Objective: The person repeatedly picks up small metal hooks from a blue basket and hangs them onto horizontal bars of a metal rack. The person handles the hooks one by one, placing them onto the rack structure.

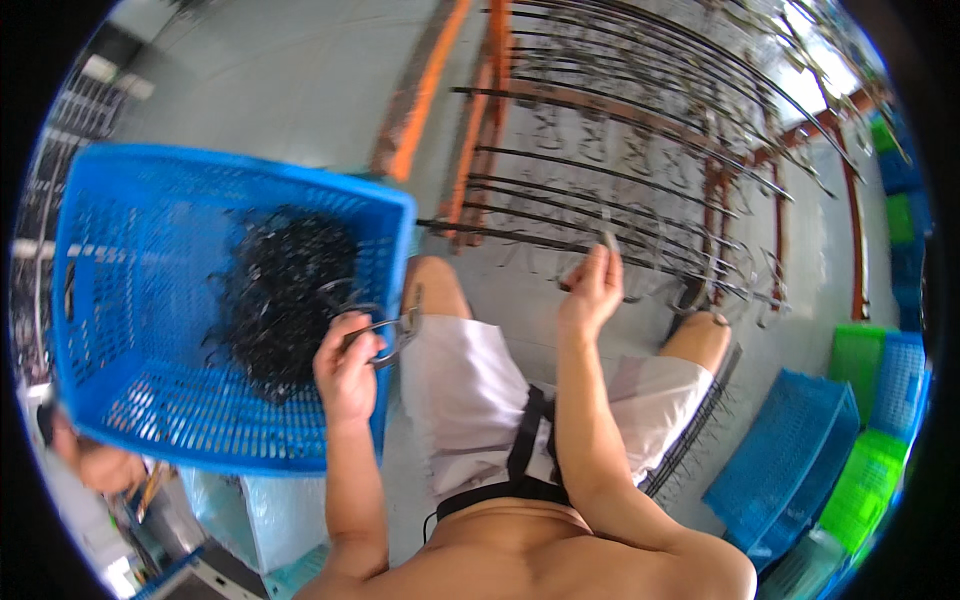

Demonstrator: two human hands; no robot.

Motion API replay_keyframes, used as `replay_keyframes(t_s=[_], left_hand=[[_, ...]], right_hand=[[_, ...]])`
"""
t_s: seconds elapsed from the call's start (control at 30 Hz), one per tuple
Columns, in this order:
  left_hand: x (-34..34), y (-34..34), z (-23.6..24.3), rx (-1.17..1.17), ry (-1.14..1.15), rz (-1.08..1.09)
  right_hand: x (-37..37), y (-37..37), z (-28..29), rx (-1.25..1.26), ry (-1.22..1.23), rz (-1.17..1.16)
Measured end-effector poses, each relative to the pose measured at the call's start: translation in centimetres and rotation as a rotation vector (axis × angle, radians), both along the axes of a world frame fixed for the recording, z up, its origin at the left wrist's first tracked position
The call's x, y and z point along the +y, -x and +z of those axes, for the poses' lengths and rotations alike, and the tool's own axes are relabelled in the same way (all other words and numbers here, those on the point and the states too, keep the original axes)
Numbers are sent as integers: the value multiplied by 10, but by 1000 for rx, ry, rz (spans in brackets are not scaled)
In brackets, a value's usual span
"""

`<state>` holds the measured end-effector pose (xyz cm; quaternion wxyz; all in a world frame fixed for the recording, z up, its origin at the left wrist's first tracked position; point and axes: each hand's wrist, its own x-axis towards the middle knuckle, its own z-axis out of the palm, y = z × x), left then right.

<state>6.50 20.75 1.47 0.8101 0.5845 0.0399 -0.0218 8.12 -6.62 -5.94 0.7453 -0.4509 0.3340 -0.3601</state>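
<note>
My left hand [347,368] is closed around a few dark, curved metal hooks [388,340] at the right rim of a blue plastic basket [230,455]. Inside that basket lies a tangled pile of thin black curled pieces [285,300]. Over my lap, toward the rack, my right hand [594,292] pinches a thin pale metal piece [608,228] that points up from the fingertips. Beyond it run the dark rods [590,205] of an orange-framed rack, with several hook-like pieces [645,240] hanging from them. Whether the pinched piece touches a rod, I cannot tell.
An orange post [405,140] of the rack stands just past the basket. Blue crates [785,455] and green crates [865,480] are at the right. Plastic-wrapped items [270,520] sit below the basket, and another person's arm [105,465] shows at the lower left.
</note>
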Motion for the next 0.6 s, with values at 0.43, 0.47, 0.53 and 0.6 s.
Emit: replay_keyframes(t_s=[0.43, 0.47, 0.53, 0.6], left_hand=[[-11, 3, -1, -1, 42, -47], [-12, 3, -2, -4, 31, -44], [-15, 0, -3, -19, 22, -92], [-19, -1, 2, -13, 22, -89]], right_hand=[[3, 7, 4, 19, 42, 186], [4, 6, 5, 4, 48, 203], [3, 5, 5, 43, 101, 230], [6, 1, -2, 56, 100, 238]])
